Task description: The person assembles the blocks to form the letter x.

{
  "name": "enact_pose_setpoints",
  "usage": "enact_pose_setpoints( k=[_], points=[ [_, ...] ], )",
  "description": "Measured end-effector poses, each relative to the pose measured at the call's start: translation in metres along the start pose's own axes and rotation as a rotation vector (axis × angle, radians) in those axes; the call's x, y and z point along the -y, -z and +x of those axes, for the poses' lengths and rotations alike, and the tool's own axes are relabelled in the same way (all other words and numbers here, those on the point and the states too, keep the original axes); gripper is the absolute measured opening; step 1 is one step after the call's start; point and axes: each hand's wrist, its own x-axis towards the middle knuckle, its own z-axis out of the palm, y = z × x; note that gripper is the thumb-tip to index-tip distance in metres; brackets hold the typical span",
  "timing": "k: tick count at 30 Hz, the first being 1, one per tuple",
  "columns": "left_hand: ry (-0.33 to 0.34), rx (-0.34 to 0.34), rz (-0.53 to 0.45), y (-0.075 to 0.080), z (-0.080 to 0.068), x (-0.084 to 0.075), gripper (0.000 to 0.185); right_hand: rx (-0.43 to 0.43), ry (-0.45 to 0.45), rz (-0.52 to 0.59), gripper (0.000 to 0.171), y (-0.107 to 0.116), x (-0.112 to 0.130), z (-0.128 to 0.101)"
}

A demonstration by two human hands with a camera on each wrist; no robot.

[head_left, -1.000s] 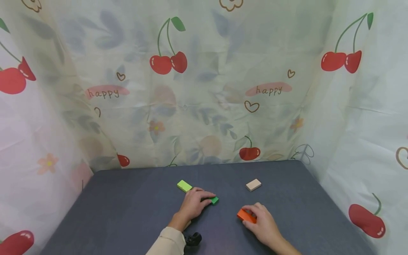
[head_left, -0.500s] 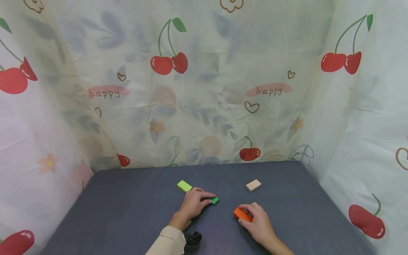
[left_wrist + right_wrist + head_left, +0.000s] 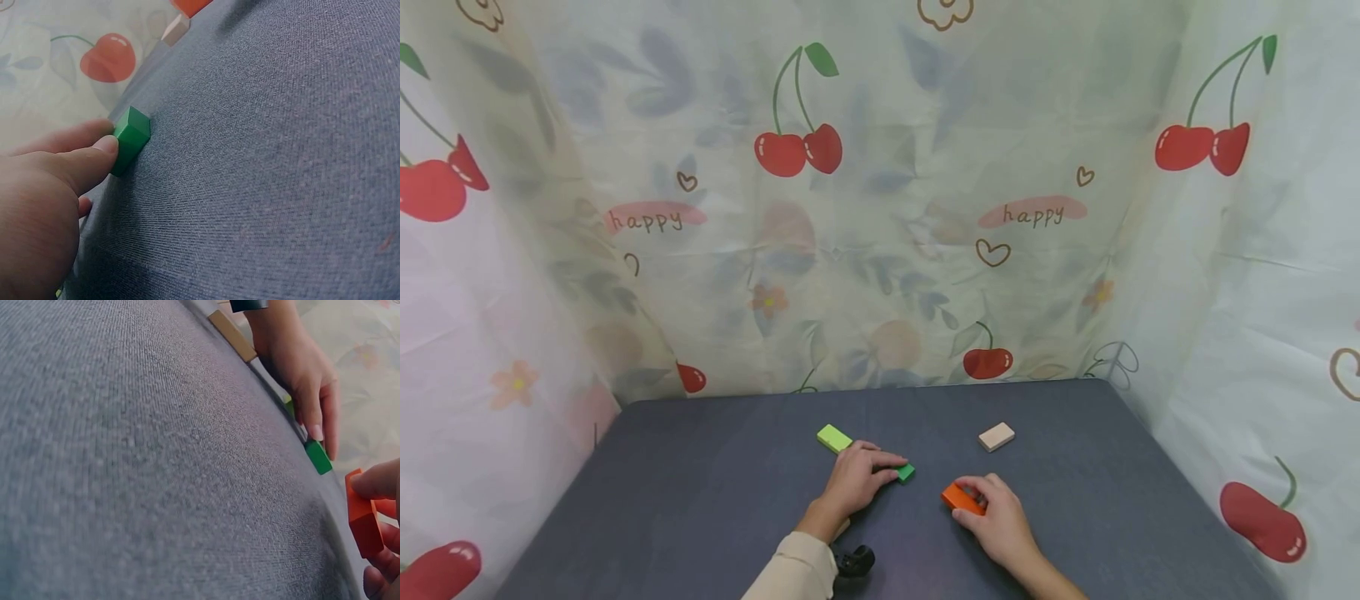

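My left hand [image 3: 856, 477] pinches a green block [image 3: 905, 472] that lies on the dark cloth-covered table. In the left wrist view the thumb and a finger lie along the sides of this green block [image 3: 132, 137], and its far end sticks out past them. To the right, my right hand [image 3: 1002, 518] grips an orange block [image 3: 961, 498] between thumb and fingers. In the right wrist view the orange block [image 3: 362, 515] is apart from the green block [image 3: 319, 456]. A yellow-green block [image 3: 834, 437] lies just behind my left hand, which partly covers it.
A pale beige block [image 3: 997, 437] lies at the back right of the table [image 3: 715, 492]. Near my left wrist is a tan block [image 3: 232, 336], mostly hidden in the head view. A black device [image 3: 854, 562] sits at that wrist. A patterned curtain [image 3: 880, 208] surrounds the table.
My right hand has moved left and slightly away from me with the orange block, nearer to the green block. The left hand and the other blocks have stayed in place.
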Motion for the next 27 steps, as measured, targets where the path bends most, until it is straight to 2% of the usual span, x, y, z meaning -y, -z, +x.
enact_pose_setpoints(
  k=[5,11,19,27],
  points=[
    [-0.015,-0.008,0.001,0.000,0.000,0.001,0.024,-0.012,0.010,0.015,0.035,-0.003,0.001,0.001],
    [-0.013,-0.012,0.010,-0.001,0.000,0.000,0.023,0.003,-0.042,0.009,0.035,-0.006,0.003,0.003],
    [-0.016,-0.017,0.011,-0.001,-0.001,0.000,0.024,-0.019,-0.037,0.043,0.035,-0.012,0.002,0.004],
    [-0.010,-0.016,0.008,-0.001,-0.001,-0.002,0.025,0.008,-0.063,0.050,0.036,-0.016,0.004,0.006]
  ],
)
